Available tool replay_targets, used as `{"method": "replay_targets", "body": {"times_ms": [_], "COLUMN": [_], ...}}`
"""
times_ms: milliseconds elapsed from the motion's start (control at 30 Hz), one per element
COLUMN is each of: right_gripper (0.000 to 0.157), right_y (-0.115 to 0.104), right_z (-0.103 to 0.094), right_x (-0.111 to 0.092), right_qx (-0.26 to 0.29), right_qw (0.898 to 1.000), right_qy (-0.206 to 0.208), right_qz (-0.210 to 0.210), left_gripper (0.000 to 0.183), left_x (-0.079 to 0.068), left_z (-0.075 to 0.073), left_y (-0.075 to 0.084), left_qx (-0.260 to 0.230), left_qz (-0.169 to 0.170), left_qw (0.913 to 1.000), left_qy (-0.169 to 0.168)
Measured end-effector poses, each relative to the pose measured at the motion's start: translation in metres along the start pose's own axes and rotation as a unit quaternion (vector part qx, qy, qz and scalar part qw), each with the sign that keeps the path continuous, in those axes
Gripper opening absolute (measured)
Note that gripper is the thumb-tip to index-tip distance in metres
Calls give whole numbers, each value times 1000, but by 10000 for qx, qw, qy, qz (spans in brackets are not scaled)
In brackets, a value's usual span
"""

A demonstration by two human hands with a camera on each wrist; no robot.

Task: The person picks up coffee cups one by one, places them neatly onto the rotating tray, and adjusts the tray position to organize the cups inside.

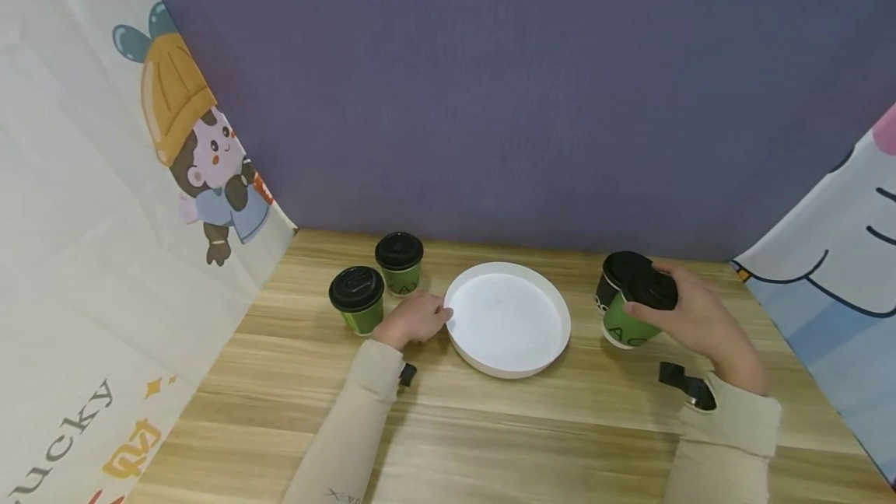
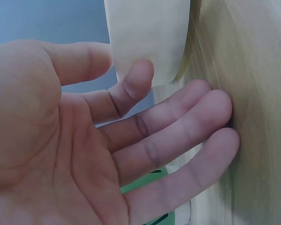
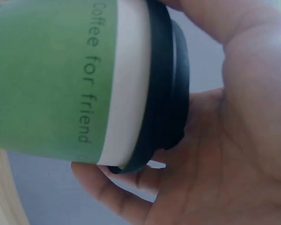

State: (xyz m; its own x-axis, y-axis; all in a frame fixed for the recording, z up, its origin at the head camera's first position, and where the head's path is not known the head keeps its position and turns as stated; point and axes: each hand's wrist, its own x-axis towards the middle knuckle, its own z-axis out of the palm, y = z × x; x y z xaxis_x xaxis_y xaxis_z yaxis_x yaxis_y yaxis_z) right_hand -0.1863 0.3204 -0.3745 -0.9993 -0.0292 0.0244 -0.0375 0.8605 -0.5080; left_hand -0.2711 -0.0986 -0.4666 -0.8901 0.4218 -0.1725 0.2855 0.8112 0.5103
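Observation:
A round white shallow tray (image 1: 507, 325) lies mid-table. My left hand (image 1: 416, 319) pinches its left rim between thumb and index finger; the left wrist view shows the tray wall (image 2: 147, 33) there, with the other fingers extended near the wood. On the right, my right hand (image 1: 703, 321) grips a green paper coffee cup (image 1: 625, 325) by its black lid, and the cup leans a little. Close up, that cup (image 3: 47, 84) reads "Coffee for friend", with fingers around the lid edge. A dark cup with a black lid (image 1: 625, 264) stands behind it, partly hidden.
Two more green lidded cups, one nearer (image 1: 362, 319) and one farther (image 1: 402, 281), stand left of the tray by my left hand. A purple-grey panel (image 1: 490, 99) rises behind the wooden table (image 1: 518, 442). Printed white sheets flank both sides.

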Motion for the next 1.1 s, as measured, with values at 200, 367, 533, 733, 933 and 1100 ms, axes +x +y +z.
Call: {"method": "replay_targets", "body": {"times_ms": [200,367,533,733,933,1100], "right_gripper": [102,101,98,95,93,92], "right_y": [-7,-13,-18,-27,-36,-44], "right_z": [4,7,12,22,32,40], "right_x": [3,5,9,15,19,22], "right_qx": [49,112,185,186,249,315], "right_qw": [9998,9994,9985,9972,9950,9929], "right_qy": [86,165,240,201,211,314], "right_qz": [-190,-270,-447,-693,-945,-1099], "left_gripper": [39,38,36,33,30,30], "left_x": [0,0,-1,-3,-2,-2], "left_z": [-1,-1,-3,-4,-3,-3], "left_y": [2,4,6,7,7,9], "left_qx": [30,50,-4,-39,-165,-235], "left_qz": [38,33,42,85,22,-19], "left_qw": [10000,9999,9998,9997,9995,9992], "left_qy": [-43,-112,-191,-218,-266,-316]}}
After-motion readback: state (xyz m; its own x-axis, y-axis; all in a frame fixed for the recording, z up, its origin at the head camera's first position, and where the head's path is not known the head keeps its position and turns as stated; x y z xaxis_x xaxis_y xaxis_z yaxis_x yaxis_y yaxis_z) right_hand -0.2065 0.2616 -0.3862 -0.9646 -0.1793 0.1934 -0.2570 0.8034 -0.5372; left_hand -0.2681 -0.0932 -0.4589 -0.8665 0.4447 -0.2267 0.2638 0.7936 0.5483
